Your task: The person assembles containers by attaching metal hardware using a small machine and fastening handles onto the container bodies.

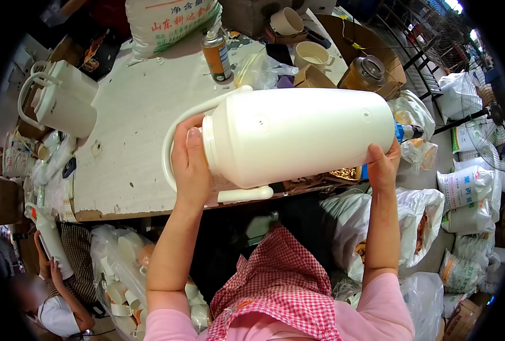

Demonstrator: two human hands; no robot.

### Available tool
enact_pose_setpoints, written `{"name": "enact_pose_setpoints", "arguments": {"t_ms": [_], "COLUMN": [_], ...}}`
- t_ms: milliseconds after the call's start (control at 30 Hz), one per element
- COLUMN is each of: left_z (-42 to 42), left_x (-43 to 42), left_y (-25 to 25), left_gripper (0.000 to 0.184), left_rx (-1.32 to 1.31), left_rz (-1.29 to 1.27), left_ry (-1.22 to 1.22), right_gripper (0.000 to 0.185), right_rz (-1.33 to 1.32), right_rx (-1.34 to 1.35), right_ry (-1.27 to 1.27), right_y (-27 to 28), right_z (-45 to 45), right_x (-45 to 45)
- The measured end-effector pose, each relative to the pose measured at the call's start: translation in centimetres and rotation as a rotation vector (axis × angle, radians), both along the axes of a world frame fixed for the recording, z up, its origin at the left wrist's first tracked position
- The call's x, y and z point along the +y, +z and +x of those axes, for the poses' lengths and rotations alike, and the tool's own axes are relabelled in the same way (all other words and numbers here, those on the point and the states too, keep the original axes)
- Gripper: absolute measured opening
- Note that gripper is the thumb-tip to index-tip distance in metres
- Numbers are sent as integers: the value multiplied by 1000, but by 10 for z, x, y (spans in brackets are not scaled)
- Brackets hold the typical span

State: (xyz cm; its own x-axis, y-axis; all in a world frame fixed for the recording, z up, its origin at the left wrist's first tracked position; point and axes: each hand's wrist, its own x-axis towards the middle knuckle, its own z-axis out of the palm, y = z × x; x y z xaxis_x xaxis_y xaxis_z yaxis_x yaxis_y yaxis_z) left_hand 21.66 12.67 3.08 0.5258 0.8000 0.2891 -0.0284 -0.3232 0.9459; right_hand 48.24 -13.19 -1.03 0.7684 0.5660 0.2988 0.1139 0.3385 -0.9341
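Note:
A large white thermos jug body [309,136] lies sideways in the air above the table's front edge, neck to the left. My left hand [190,162] is wrapped round its neck. The base end at the right rests in my right hand [383,162], thumb on the near side and the other fingers mostly hidden behind. A curved white handle [173,142] loops past my left hand. Below the body, a short white bar with a rounded end [245,195] shows. A blue and black object [410,132] sticks out beyond the base, partly hidden.
On the white table [127,170] stand white jugs [65,99], a spray can [216,55], a printed sack [173,25], a cream cup [312,55] and a lidded jar [366,73]. Bags of parts [124,267] flank me below. Another person [59,301] holds a white jug at lower left.

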Motion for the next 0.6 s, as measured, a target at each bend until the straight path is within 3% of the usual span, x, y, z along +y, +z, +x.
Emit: {"name": "enact_pose_setpoints", "arguments": {"t_ms": [267,333,533,600], "left_z": [7,8,8,0], "left_x": [7,9,10,22], "left_y": [-2,-7,-18,-21], "left_gripper": [40,40,39,37], "left_rx": [7,9,4,187], "left_rz": [-17,-18,-163,205], "left_ry": [-15,-14,-69,-52], "right_gripper": [60,50,44,42], "right_rz": [-22,-55,-217,-225], "right_rx": [2,28,73,49], "right_ry": [-12,-27,-12,-14], "right_y": [4,15,33,41], "right_z": [-1,-8,-16,-18], "right_x": [0,5,-2,5]}}
